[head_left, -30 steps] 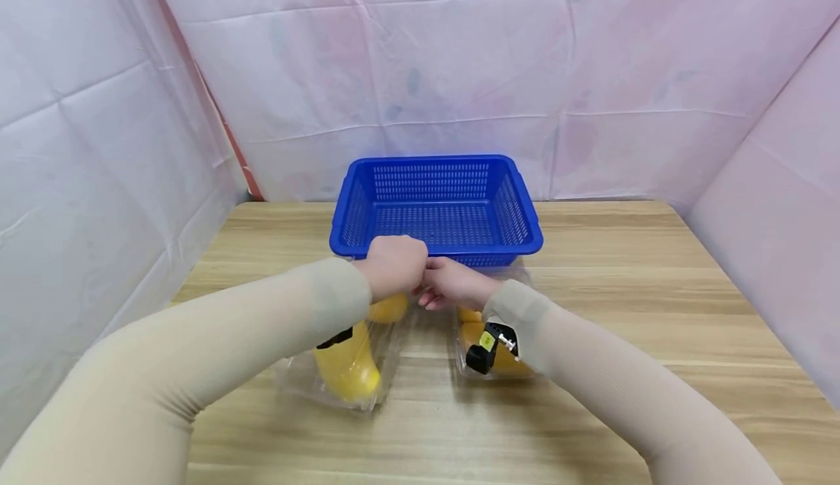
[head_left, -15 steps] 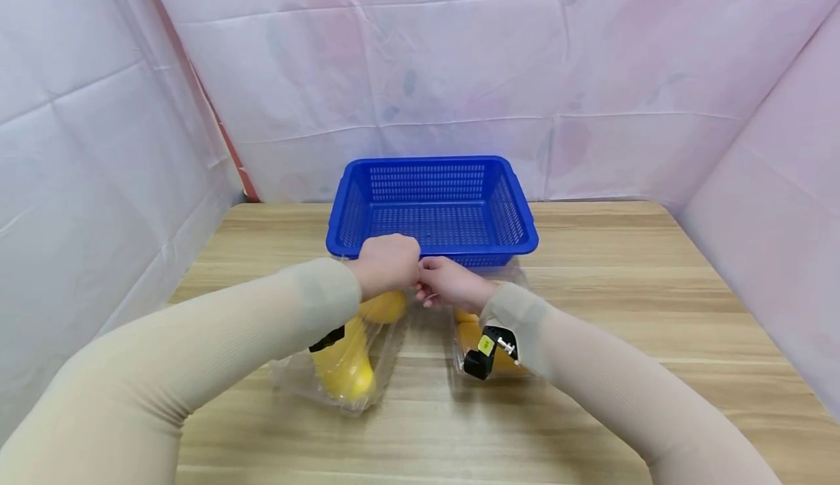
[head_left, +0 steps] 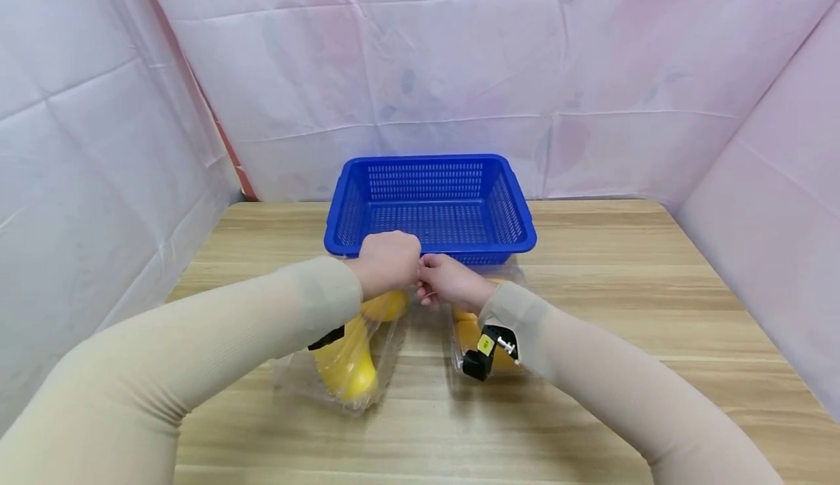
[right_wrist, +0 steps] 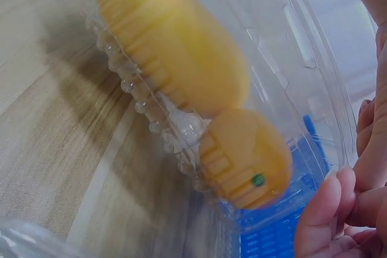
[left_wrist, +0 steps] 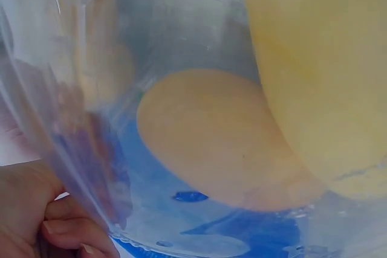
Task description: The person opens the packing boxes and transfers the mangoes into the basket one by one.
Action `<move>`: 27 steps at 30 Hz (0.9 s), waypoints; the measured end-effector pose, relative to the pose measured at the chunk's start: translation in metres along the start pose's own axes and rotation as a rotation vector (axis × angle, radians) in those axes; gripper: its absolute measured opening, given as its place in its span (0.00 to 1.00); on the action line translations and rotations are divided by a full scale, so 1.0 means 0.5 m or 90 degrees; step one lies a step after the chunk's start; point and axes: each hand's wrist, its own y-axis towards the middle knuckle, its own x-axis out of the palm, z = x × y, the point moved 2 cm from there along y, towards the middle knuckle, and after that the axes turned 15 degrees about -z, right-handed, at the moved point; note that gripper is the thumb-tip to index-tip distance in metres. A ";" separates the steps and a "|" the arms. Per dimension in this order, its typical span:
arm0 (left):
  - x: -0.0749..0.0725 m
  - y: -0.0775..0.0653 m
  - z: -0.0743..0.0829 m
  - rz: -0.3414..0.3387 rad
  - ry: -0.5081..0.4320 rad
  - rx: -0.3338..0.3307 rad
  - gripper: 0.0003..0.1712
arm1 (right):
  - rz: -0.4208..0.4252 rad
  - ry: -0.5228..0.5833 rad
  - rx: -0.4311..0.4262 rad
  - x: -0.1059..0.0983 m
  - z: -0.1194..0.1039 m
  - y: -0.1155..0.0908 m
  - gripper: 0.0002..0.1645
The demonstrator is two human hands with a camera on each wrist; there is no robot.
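Observation:
Both hands meet at the far end of a clear plastic clamshell box (head_left: 389,372), left of centre in the head view. Inside lie a long yellow fruit (head_left: 351,368) and a round orange (right_wrist: 248,158) with a green stem spot. My left hand (head_left: 390,257), back upward, grips the box's far edge with curled fingers, partly hidden. My right hand (head_left: 453,281) pinches the rim beside it; its fingertips (right_wrist: 346,185) show at the edge in the right wrist view. The box looks tilted. The left wrist view shows the fruit through plastic.
A blue perforated basket (head_left: 429,248) stands just beyond the hands. Under my right forearm sits a second clear box (head_left: 455,354) holding orange-yellow fruit (head_left: 467,333). The wooden table (head_left: 623,281) is enclosed by pale cloth walls (head_left: 459,55).
The hands stay together at the box's edge with almost no movement. The whole head view shifts slightly, so the basket and hands appear a little further left.

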 end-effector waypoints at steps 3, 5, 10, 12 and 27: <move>-0.005 -0.004 0.001 0.007 0.007 0.001 0.09 | -0.002 -0.002 0.000 -0.001 -0.005 -0.001 0.09; -0.007 -0.006 0.002 0.013 0.011 0.005 0.09 | -0.001 -0.002 0.003 -0.002 -0.007 -0.001 0.08; -0.008 -0.009 -0.001 0.002 -0.020 0.003 0.11 | -0.006 -0.002 0.010 -0.004 -0.009 0.001 0.08; -0.007 -0.008 -0.004 -0.007 -0.046 -0.004 0.12 | -0.008 -0.004 0.014 -0.004 -0.009 0.001 0.09; -0.041 -0.018 -0.004 0.020 0.013 0.009 0.14 | 0.052 -0.064 0.030 -0.018 0.029 0.001 0.10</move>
